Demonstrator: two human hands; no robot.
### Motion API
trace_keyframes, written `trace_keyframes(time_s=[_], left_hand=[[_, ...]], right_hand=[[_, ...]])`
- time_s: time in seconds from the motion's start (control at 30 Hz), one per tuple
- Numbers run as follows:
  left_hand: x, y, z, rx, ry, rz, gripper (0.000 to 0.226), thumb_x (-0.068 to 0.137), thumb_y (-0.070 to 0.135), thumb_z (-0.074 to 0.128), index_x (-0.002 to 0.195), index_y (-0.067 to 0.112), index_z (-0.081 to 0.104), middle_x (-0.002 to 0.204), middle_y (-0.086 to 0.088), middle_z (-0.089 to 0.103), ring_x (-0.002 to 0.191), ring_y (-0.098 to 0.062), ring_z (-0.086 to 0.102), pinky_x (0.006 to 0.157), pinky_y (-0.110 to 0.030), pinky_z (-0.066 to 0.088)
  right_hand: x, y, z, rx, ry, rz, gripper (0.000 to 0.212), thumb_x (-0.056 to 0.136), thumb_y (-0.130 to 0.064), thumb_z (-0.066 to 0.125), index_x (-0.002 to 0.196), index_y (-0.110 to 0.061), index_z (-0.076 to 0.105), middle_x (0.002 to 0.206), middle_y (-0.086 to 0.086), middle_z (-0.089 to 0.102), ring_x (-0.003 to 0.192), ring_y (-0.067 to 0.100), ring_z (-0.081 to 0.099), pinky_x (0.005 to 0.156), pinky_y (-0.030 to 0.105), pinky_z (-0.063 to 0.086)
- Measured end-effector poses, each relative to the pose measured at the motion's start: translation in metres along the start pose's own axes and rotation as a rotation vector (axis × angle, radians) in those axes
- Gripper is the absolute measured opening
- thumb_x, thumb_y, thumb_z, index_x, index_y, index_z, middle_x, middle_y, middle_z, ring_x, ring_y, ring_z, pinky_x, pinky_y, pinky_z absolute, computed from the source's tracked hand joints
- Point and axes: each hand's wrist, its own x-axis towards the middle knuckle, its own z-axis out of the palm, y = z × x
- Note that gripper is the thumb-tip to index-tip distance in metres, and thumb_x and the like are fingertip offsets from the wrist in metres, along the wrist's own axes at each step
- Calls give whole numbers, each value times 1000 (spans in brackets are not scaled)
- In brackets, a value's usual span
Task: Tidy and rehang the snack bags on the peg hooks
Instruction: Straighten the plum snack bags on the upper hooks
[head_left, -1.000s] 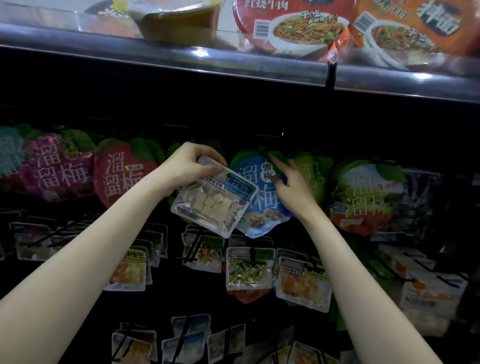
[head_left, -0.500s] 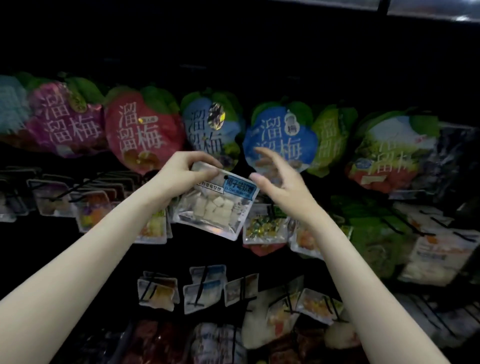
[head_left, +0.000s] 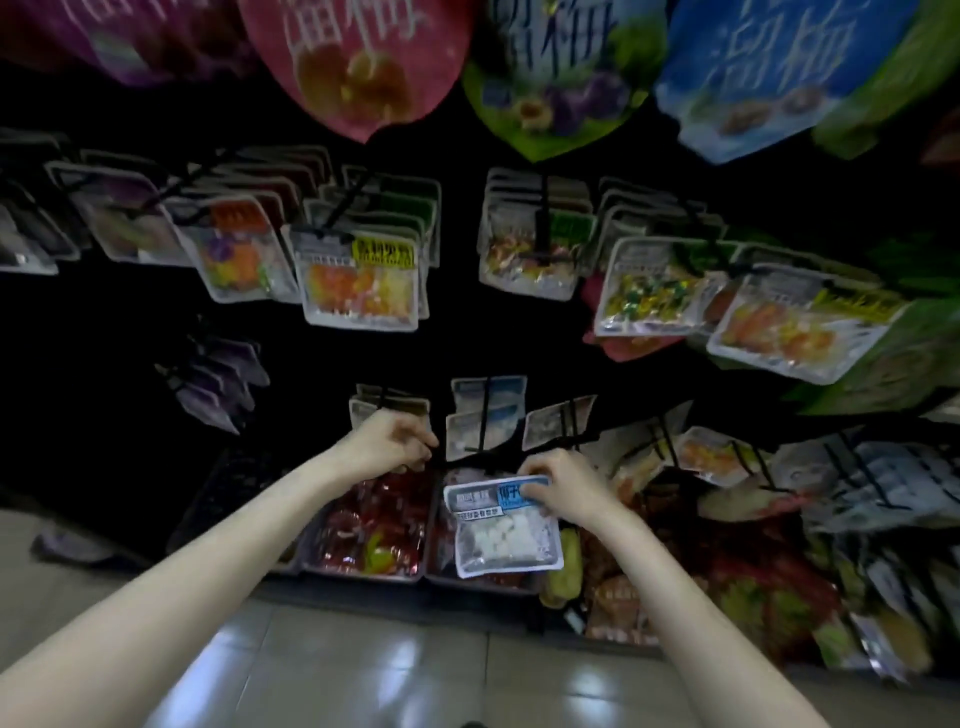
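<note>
Head view looks steeply down a dark peg wall to a tiled floor (head_left: 363, 670). Of the two hands, the right hand (head_left: 569, 491) pinches the top edge of a clear snack bag (head_left: 504, 530) with a blue and grey header and white cubes inside; the bag hangs below the fingers, in front of the low bins. The left hand (head_left: 387, 449) is curled just left of it, up against a black peg hook (head_left: 441, 457) and the hanging packs (head_left: 387, 408) there; whether it grips anything I cannot tell. Directly beyond the hands, small pale packets (head_left: 485, 415) hang on neighbouring hooks, crowding the space between the two hands. Below the hands sits a bin of red-wrapped snacks (head_left: 379, 525), partly hidden by the left wrist and the held bag. Higher above the hands, a row of clear bags with orange and yellow sweets (head_left: 361, 283) hangs in stacks, and above those, large rounded plum bags (head_left: 358, 57) in pink, green and blue fill the top edge. To the right of the right hand, more bags (head_left: 810, 322) lie crowded and tilted.
</note>
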Motion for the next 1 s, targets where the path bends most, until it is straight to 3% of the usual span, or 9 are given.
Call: trace_keyframes(time_s=[0.13, 0.27, 0.37, 0.5, 0.7, 0.77, 0.87, 1.0], left_hand=[[30, -40, 25, 129, 71, -27, 22, 91, 1, 52, 108, 7, 63, 112, -10, 62, 104, -17, 58, 83, -18, 40], [57, -61, 44, 350, 37, 50, 36, 90, 5, 52, 125, 8, 55, 136, -10, 48, 125, -22, 46, 99, -25, 35], [70, -68, 54, 476, -6, 88, 47, 92, 12, 53, 138, 13, 42, 152, -7, 25, 140, -20, 25, 110, -28, 26], [81, -71, 63, 479, 7, 89, 56, 94, 9, 49, 145, 15, 28, 156, -4, 10, 144, -19, 11, 110, -24, 15], [89, -72, 65, 349, 36, 86, 50, 91, 7, 52, 138, 19, 40, 140, -14, 36, 128, -28, 39, 101, -29, 35], [88, -70, 65, 342, 22, 96, 55, 91, 7, 51, 141, 25, 36, 137, -15, 36, 127, -27, 37, 100, -30, 34], [90, -69, 70, 449, -16, 78, 64, 91, 11, 51, 145, 33, 25, 137, -18, 30, 129, -31, 31, 100, -32, 32], [92, -64, 78, 507, -49, -39, 71, 93, 16, 50, 149, 31, 8, 153, -17, 4, 139, -35, 19, 102, -35, 35]], right_hand=[[40, 22, 54, 13, 35, 156, 18, 96, -16, 48, 93, -11, 64, 82, 6, 64, 72, 21, 64, 63, 32, 53], [65, 29, 77, 165, 246, 143, 23, 97, -19, 48, 111, -10, 64, 99, 10, 69, 79, 24, 64, 62, 28, 45], [81, 32, 77, 273, 313, 129, 29, 97, -21, 49, 119, -6, 61, 108, 11, 66, 89, 26, 64, 65, 24, 46], [96, 32, 74, 190, 298, 140, 27, 97, -23, 50, 118, -10, 62, 110, 10, 67, 82, 26, 67, 65, 29, 49], [98, 36, 72, 190, 281, 137, 26, 96, -23, 52, 117, -11, 64, 120, 8, 64, 94, 29, 65, 79, 37, 52], [99, 35, 71, 193, 298, 150, 26, 95, -22, 53, 116, -11, 64, 119, 9, 64, 92, 29, 66, 80, 40, 54], [101, 36, 69, 155, 338, 182, 27, 96, -23, 51, 118, -13, 63, 115, 9, 66, 88, 27, 66, 77, 35, 53], [107, 31, 72, 150, 364, 181, 28, 97, -13, 45, 122, -8, 58, 116, 14, 63, 104, 29, 59, 80, 30, 45]])
